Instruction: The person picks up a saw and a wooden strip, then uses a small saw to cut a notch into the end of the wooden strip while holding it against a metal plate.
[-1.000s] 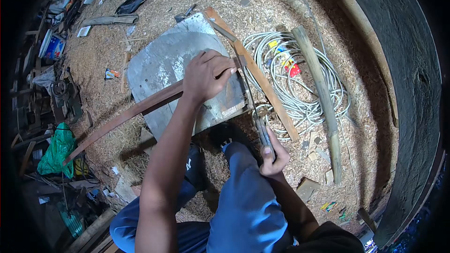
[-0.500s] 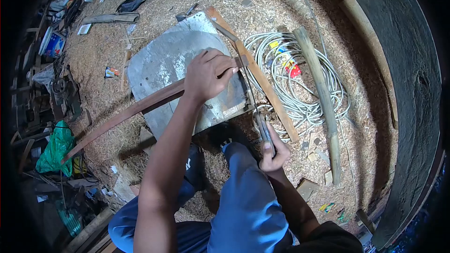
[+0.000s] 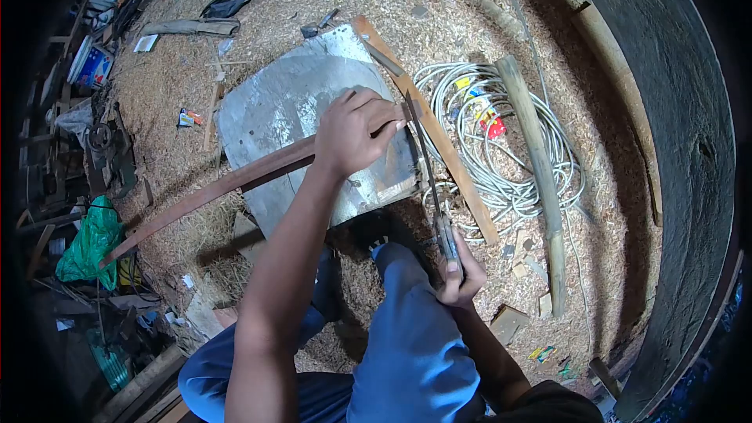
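My left hand [image 3: 350, 129] is wrapped round a long reddish-brown wooden strip [image 3: 219, 192] near its right end and presses it down on a grey worn board [image 3: 270, 113]. The strip's other end reaches far to the lower left, past the board. At the lower right my right hand [image 3: 462, 272] grips the handle of a narrow saw [image 3: 427, 160]. Its blade points away from me and lies against the strip's right end, just beyond my left thumb. Whether the teeth sit in a cut is too small to tell.
Right of the board lie a flat wooden plank [image 3: 448, 153], a coil of pale cable [image 3: 489, 192] and a round pole [image 3: 533, 160]. A hammer [image 3: 319, 23] lies behind the board. A green plastic bag [image 3: 90, 243] is at the left. Wood shavings cover the ground.
My right hand and the saw have shifted slightly down and right, back towards me. The left hand keeps its hold on the strip; the whole view has moved a little.
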A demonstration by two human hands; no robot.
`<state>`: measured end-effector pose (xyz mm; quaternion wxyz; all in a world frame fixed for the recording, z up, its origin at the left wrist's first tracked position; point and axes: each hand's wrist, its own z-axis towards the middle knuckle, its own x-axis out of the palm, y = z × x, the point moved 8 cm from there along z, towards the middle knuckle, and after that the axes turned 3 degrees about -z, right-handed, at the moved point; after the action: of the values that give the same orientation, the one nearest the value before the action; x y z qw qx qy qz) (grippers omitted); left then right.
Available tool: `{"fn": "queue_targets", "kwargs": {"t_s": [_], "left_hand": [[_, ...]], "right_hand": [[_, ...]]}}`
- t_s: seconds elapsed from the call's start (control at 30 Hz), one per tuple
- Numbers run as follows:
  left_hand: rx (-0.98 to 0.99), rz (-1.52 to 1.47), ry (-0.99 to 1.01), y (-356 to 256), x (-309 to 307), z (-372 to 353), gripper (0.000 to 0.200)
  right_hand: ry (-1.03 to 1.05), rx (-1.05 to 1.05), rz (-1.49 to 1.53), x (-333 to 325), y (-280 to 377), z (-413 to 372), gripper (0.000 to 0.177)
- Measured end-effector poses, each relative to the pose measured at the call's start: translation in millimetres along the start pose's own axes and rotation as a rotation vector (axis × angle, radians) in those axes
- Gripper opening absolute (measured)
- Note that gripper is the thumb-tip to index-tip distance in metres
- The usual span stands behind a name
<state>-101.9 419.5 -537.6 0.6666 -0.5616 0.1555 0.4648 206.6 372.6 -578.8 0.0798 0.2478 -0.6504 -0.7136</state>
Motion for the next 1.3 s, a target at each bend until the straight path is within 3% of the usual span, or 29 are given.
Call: {"fn": "queue_targets", "kwargs": {"t_s": [0.23,0.37,0.43,0.63,0.77,0.97,1.1,1.17,1.23,1.3], "left_hand": [[-0.008,-0.016,-0.002,-0.8,1.8,-1.0,0.018],[-0.021,-0.005,-0.001,-3.1,0.1,-0.6,0.017],[-0.016,-0.023,-0.005,-3.3,0.5,-1.1,0.017],[0.006,-0.026,-0.015,-2.3,0.4,-0.7,0.017],[0.009,-0.016,-0.013,-2.4,3.3,-2.2,0.017],[-0.026,-0.011,-0.031,-2.1,-2.2,-1.7,0.016],[-0.01,-0.016,-0.028,-0.4,-0.1,-2.2,0.016],[0.005,-0.009,-0.031,-0.6,-1.6,-2.1,0.016],[-0.017,0.015,-0.025,-0.9,-2.0,-3.0,0.017],[-0.06,0.018,-0.018,-0.1,-1.8,-4.1,0.015]], "right_hand": [[0.06,0.1,-0.055,2.1,-8.9,0.6,0.054],[0.0,-0.063,0.007,-5.4,0.7,0.9,0.053],[0.108,0.109,-0.108,1.8,-7.5,11.2,0.055],[0.013,-0.019,-0.015,-7.7,0.4,-2.8,0.053],[0.082,0.091,-0.075,-4.1,-5.9,12.3,0.052],[-0.023,-0.022,-0.033,-6.3,-3.9,-1.3,0.054],[0.072,0.038,-0.066,0.4,-1.9,10.0,0.052],[0.042,-0.066,-0.077,1.4,-0.1,9.0,0.051],[0.12,0.104,-0.006,2.4,-13.7,5.8,0.051],[0.054,-0.027,0.023,1.8,-10.2,10.1,0.049]]}}
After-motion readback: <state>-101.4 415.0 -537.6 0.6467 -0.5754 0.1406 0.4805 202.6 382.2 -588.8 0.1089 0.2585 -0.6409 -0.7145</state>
